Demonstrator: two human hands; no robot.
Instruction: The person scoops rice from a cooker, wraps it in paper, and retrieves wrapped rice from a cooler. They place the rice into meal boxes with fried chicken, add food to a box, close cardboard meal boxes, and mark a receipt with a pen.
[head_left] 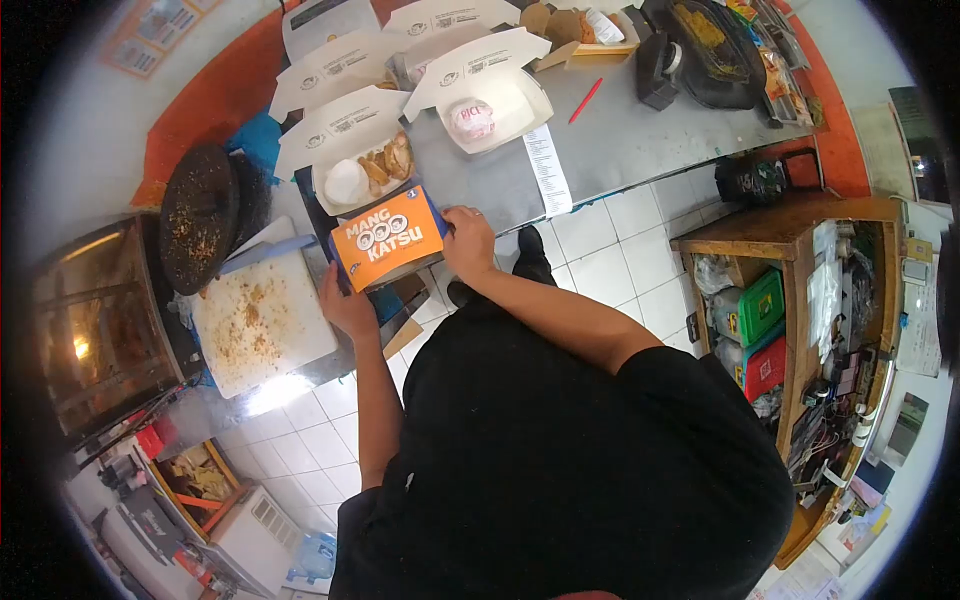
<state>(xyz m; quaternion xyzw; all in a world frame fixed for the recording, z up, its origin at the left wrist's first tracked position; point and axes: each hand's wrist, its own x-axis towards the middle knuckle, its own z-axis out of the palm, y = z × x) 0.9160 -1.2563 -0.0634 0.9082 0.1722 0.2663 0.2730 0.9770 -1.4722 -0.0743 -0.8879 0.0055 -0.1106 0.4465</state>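
Note:
An orange box (385,240) with white lettering lies closed at the near edge of the metal table. My left hand (348,303) grips its left side, and my right hand (467,240) holds its right side. Just behind it an open white box (318,180) contains a round white item (346,183) and browned food pieces (385,167). Farther right, another open box (520,105) holds a wrapped bundle marked RICE (471,120). A paper receipt (547,172) hangs over the table's front edge.
A crumb-covered cutting board (262,318) and a dark round tray (200,218) are at the left. More open boxes (335,70) stand at the back. A red pen (585,101) lies on the table (640,130). A wooden shelf (785,236) stands at the right.

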